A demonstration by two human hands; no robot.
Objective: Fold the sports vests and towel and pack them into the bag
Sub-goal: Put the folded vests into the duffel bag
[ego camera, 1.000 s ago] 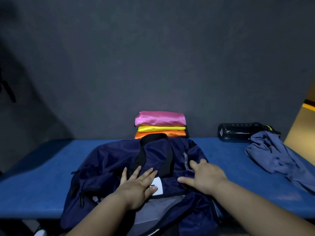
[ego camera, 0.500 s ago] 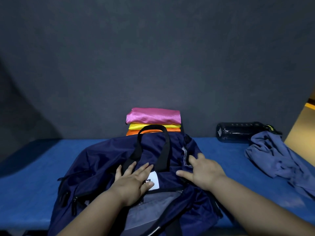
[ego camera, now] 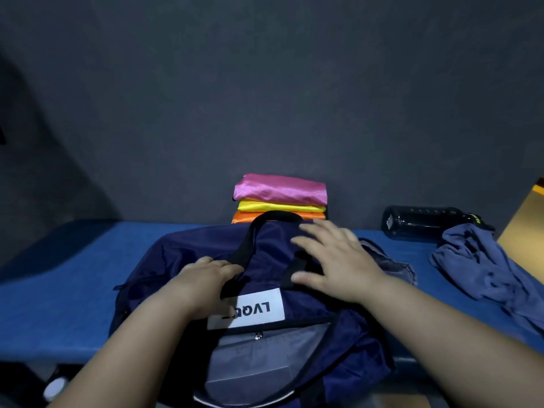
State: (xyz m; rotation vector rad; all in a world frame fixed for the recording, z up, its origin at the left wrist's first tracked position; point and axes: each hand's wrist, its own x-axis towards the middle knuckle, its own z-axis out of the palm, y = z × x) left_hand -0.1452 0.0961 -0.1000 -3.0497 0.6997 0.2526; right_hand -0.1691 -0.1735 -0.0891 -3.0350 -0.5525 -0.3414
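A navy bag lies on the blue counter, its mouth open toward the viewer and a white label showing. The left hand rests on it beside the black strap, fingers bent; a grip cannot be told. The right hand, fingers spread and blurred, is over the bag's top. Behind the bag, pink, yellow and orange vests sit stacked and folded. At right, a crumpled towel lies against a dark bottle that lies on its side.

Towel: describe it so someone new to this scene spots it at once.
On the blue table, look right of the navy bag. The towel lies crumpled at the right end, beside a dark bottle. Unlike the folded bright vests, it is grey-blue and unfolded.
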